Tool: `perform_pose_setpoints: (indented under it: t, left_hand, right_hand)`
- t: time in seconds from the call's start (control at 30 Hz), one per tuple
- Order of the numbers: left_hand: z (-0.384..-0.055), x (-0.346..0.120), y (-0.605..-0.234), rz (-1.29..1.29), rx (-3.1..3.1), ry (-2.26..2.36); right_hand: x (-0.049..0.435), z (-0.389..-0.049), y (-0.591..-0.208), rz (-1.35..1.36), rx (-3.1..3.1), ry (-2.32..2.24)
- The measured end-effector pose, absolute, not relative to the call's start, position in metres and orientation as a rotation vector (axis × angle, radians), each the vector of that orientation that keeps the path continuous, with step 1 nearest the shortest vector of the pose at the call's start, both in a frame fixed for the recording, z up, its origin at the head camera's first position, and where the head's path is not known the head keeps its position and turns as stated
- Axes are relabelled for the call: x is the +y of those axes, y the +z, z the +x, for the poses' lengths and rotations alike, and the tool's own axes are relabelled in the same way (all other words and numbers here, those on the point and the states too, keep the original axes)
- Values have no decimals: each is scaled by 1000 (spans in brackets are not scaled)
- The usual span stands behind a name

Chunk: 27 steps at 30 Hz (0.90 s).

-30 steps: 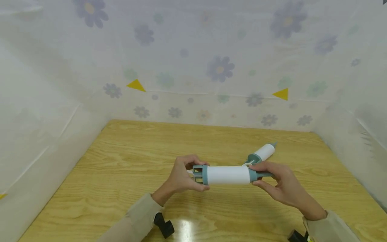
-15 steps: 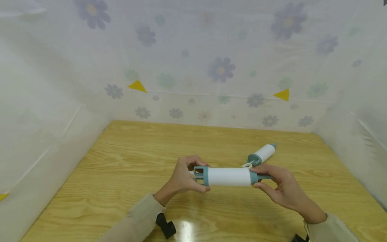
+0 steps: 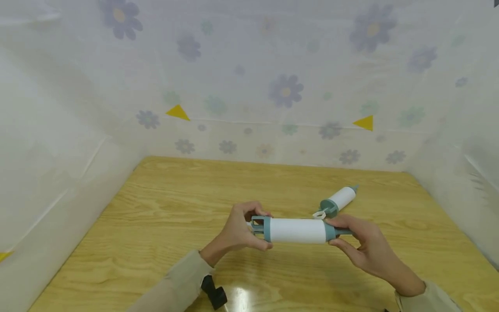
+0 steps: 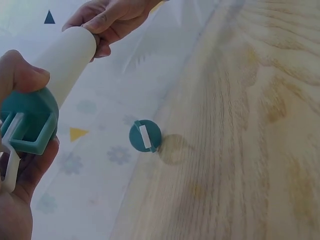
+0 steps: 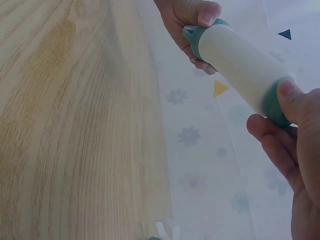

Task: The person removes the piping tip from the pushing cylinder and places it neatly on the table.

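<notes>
A syringe-like white tube (image 3: 298, 230) with teal end caps is held level above the table, between both hands. My left hand (image 3: 238, 229) grips its handle end, thumb and fingers on either side of the teal collar (image 4: 37, 107). A white pull piece (image 4: 11, 160) and an open teal frame show there. At the other end my right hand (image 3: 364, 247) pinches the teal cap (image 5: 274, 105) by the narrow spout. Behind the right hand a second white and teal tube (image 3: 342, 198) lies on the table, its white ring (image 3: 319, 215) facing the hands.
The wood-grain table (image 3: 187, 190) runs back to a flowered white sheet (image 3: 249, 78), with more sheeting at both sides. Yellow triangles (image 3: 363, 123) are stuck to the back sheet. A black wrist mount (image 3: 214, 293) hangs from the left sleeve.
Both hands and the held tube have shifted slightly down and right in the head view. More of the lying tube's white ring shows beside the right hand. Both grips stay the same.
</notes>
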<state>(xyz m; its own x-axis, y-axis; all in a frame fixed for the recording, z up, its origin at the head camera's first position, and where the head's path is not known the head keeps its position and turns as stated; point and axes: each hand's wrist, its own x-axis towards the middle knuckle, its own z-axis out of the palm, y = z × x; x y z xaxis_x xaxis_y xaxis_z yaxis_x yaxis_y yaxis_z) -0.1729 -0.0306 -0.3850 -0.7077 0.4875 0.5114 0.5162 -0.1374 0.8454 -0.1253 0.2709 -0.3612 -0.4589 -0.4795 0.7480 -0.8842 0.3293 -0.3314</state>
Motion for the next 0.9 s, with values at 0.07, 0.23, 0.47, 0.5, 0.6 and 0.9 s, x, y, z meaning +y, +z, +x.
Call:
perform_pose_setpoints:
  t: [0.07,0.23,0.47,0.5,0.6,0.9]
  left_hand:
    - [-172,-31,-384,-1201,-2046,-2027]
    - [-168,-29,-381,-1217,-2021,-2077]
    - [-160,-29,-379,-1182,-2055,-2060]
    - [-160,-30,-379,-1179,-2063,-2054]
    - [-162,-30,-381,-1202,-2061,-2040]
    - [-164,-32,-382,-1252,-2035,-1986]
  right_hand:
    - [270,-123,-361,1180,-2068,971]
    - [269,-119,-357,1174,-2014,884]
    - [267,-119,-348,1241,-1973,927]
    - [267,-119,-348,1239,-1975,924]
    - [267,-119,-350,1228,-2000,932]
    - [269,-115,-346,1124,-2218,863]
